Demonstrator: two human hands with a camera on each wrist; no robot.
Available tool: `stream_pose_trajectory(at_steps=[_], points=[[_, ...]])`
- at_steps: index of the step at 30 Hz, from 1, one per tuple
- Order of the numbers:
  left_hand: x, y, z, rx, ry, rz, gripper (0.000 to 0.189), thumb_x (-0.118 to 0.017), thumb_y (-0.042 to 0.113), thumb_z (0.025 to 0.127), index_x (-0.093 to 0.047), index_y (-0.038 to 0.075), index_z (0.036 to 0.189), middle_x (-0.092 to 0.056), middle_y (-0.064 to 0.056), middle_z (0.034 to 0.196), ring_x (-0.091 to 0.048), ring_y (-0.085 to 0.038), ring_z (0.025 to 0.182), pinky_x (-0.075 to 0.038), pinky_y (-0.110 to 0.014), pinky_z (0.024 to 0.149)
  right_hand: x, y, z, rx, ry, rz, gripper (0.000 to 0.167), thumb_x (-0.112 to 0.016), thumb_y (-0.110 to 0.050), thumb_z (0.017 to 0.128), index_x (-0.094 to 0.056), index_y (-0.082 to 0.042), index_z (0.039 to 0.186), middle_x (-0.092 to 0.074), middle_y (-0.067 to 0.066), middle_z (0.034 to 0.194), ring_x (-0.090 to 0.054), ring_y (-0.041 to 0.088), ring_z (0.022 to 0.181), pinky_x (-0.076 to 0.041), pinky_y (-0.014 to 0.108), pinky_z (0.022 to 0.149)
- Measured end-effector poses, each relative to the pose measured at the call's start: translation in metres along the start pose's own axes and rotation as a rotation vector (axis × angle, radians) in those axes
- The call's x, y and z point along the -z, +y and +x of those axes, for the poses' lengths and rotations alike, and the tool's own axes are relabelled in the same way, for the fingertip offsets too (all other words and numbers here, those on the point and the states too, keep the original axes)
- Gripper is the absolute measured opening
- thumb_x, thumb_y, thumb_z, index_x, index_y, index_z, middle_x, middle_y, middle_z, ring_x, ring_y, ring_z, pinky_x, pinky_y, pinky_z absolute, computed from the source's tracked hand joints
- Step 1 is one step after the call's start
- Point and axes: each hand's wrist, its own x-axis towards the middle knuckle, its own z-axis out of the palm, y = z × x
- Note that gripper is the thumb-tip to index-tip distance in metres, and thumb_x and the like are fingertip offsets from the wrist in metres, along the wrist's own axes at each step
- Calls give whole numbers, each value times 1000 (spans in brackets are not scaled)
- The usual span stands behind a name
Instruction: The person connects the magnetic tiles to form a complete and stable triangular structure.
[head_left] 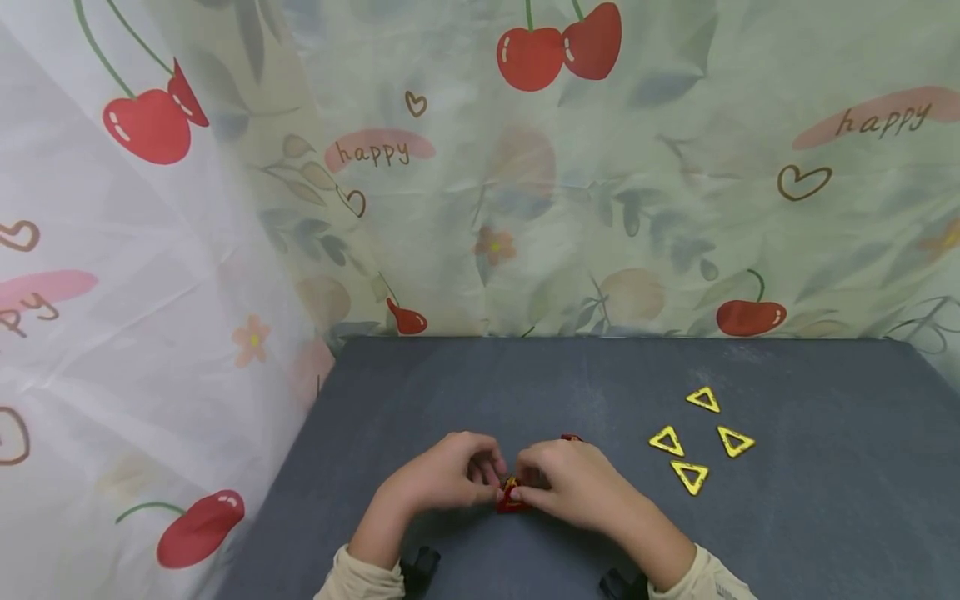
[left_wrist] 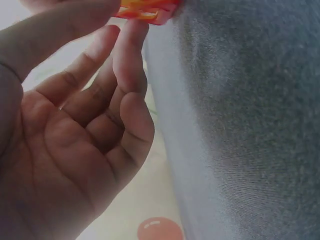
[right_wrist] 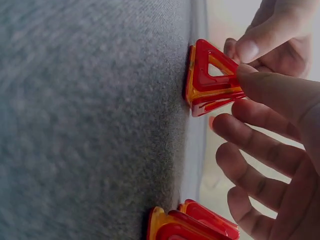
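Observation:
Red and yellow triangular tiles stand joined as a small pyramid (head_left: 512,502) on the table, shown close up in the right wrist view as a pyramid (right_wrist: 201,75) with open-centred faces. From its left side my left hand (head_left: 450,475) pinches the top with thumb and forefinger; the left wrist view catches only a corner of the pyramid (left_wrist: 150,12). My right hand (head_left: 573,483) pinches the same pyramid near its tip from the other side, its other fingers loosely bent. Both hands partly cover it in the head view.
Behind the right hand, a second red and yellow tile shape (right_wrist: 190,230) stands mostly hidden in the head view. Several flat yellow triangles (head_left: 689,477) lie to the right on the dark table (head_left: 825,517). A cherry-printed curtain (head_left: 450,275) borders the back and left.

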Motion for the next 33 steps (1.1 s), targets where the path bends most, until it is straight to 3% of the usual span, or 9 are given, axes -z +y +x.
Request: stream_pose_trajectory(at_steps=[9,21,33], points=[[-2,1,2,4,-15,-17,10,-78,5,92,-75,12,98,-72,4,89,-69,-13,79,-56,-25,72,0,1,0,-31,-36,-10,14,-81,-32,96,-72,-31,86,-60,-20,75,-50,-4,61,-44,22,56],[-4,-1,2,29,-13,-36,10,-86,10,88,-77,10,92,-73,3,85,-70,-11,75,-57,-25,68,4,2,0,5,-123,-27,13,-81,-25,95,-74,-29,85,-59,-20,73,-48,-2,61,-41,24,55],[-5,0,4,25,-8,-19,9,-85,9,89,-77,10,91,-73,3,83,-69,-9,74,-56,-24,68,3,2,-1,-5,-116,-19,11,-82,-27,94,-74,-30,86,-62,-20,76,-49,-3,62,-42,24,57]])
